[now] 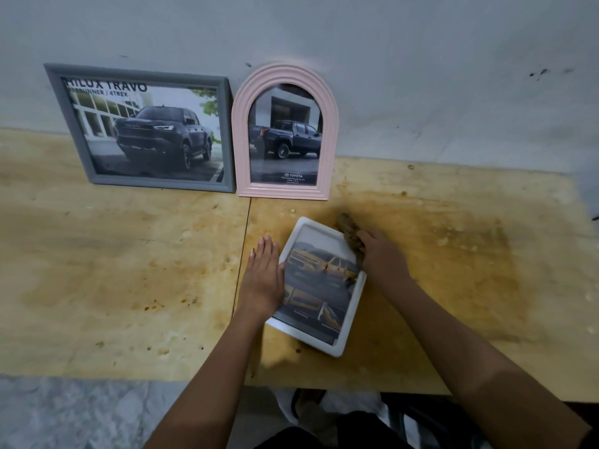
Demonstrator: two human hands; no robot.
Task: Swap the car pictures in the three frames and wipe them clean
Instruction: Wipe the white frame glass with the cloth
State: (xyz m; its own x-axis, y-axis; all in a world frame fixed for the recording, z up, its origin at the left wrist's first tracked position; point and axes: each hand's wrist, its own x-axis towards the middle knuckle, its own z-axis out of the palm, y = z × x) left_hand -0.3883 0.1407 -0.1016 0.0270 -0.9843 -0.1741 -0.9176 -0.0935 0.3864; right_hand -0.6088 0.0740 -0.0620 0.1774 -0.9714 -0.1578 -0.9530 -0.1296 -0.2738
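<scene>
Left hand (263, 280): we are pressing it flat, fingers straight and close together, the thumb side lying on the left rim of the white frame (337, 350) and the rest on the table (129, 270).
Right hand (382, 257): we are gripping a brown, ragged cloth (348, 233) with curled fingers and holding it on the frame's upper right edge.
White frame: a smooth rounded rectangle, lying flat and askew near the table's front edge, between our two hands.
Car picture (319, 280): a yellow car is showing under the glass; its small print is too blurred for us to read.
Table: pale plywood, stained brown, with a seam running front to back.
Pink frame (240, 140): arched and ridged, standing against the wall (421, 59); we are reading "TOYOTA" under a dark pickup.
Grey frame (73, 124): rectangular, leaning just left of the pink one; we are reading "HILUX TRAVO" and "4TREX" above a dark truck.
Wall: grey, scuffed.
</scene>
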